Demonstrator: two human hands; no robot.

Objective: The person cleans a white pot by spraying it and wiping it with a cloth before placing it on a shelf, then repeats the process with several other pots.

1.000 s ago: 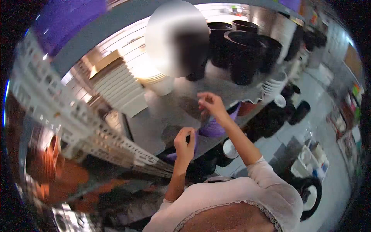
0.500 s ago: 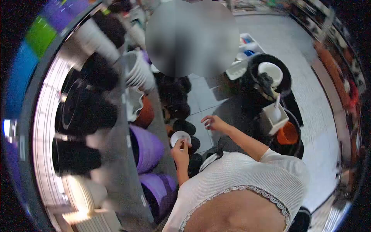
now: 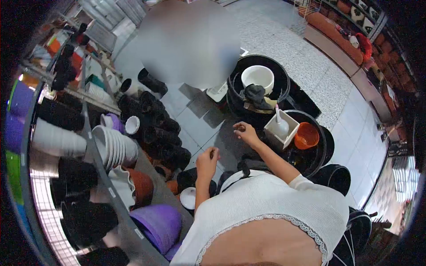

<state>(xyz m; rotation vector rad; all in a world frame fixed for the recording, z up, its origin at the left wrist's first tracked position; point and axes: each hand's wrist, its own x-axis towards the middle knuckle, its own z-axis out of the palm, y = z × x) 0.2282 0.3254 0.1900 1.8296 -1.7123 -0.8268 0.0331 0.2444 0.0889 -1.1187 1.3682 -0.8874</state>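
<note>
Holding two bent hands up over the floor

Near the middle of the frame, the left hand point(image 3: 207, 162) is up in the air with its fingers curled in, and the gap by the thumb looks narrow. The right hand point(image 3: 247, 135) is a bit higher and to the right, with its fingers bent too. I cannot tell if either hand has something small in it. The two hands are near each other but do not touch.

Just right of the right hand is a white square pot point(image 3: 271, 136). A round white thing point(image 3: 280, 127) with a pink tip is in it. Next to that, an orange pot point(image 3: 306, 136) sits inside a big black tub point(image 3: 327, 142). Higher up, another black tub point(image 3: 282, 75) has a white bowl point(image 3: 257, 75) in it.

On the left of the frame, a shelf point(image 3: 122, 217) has purple pots point(image 3: 162, 221), a brown pot point(image 3: 143, 186) and a leaning stack of white pots point(image 3: 117, 148). Lots of black pots point(image 3: 153, 137) stand between the shelf and the tiles point(image 3: 186, 122).
</note>
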